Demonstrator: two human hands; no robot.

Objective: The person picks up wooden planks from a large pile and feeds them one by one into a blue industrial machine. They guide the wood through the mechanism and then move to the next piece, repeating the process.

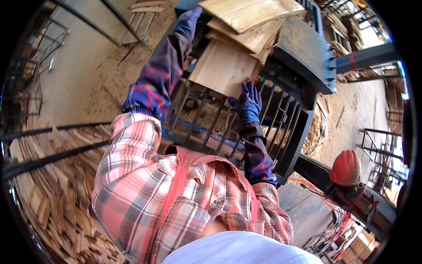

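Several thin, pale wood veneer sheets point(222, 66) lie overlapped on a blue machine with a bed of dark metal bars point(206, 119). My left hand point(189, 23), in a dark blue glove, reaches to the far left side of the sheets with its fingers stretched out. Whether it touches the top sheet point(250, 14) cannot be made out. My right hand point(247, 104), gloved too, lies with fingers spread at the near right corner of the lowest sheet. Neither hand is wrapped round anything. Dark checked sleeve covers point(154, 79) run up both forearms.
A dusty metal housing point(303, 48) stands right of the sheets. Wood scraps point(66, 189) fill a railed area at the lower left. On a beam at the right rests a red hard hat point(346, 168), near an orange cable point(323, 198). Sawdust covers the floor point(83, 66).
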